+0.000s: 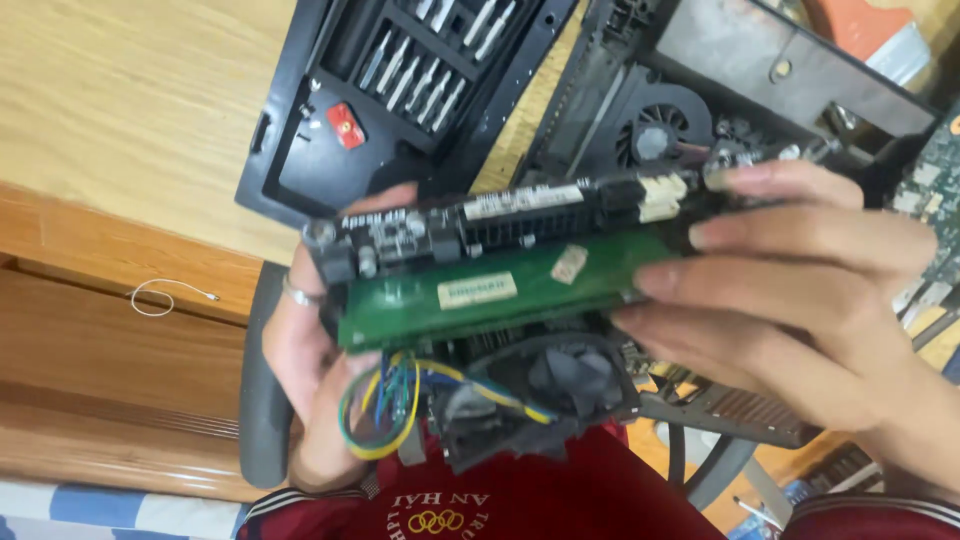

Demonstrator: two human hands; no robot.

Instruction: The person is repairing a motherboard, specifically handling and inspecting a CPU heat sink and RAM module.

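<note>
A green circuit board (500, 290) with a black connector strip along its top edge sits edge-up between both hands, with a dusty black fan (560, 385) and a loop of coloured wires (385, 405) hanging below it. The left hand (315, 370) grips its left end, ringed finger curled round, while the right hand (800, 290) presses flat fingers on the right end. Beyond the knuckles lie a black screwdriver bit case (400, 90) and an opened computer chassis (700, 100) on the wooden desk (120, 100).

Left hand (310, 350) palm up, fingers curled in grip; right hand (800, 300) fingers extended, pressing sideways
</note>
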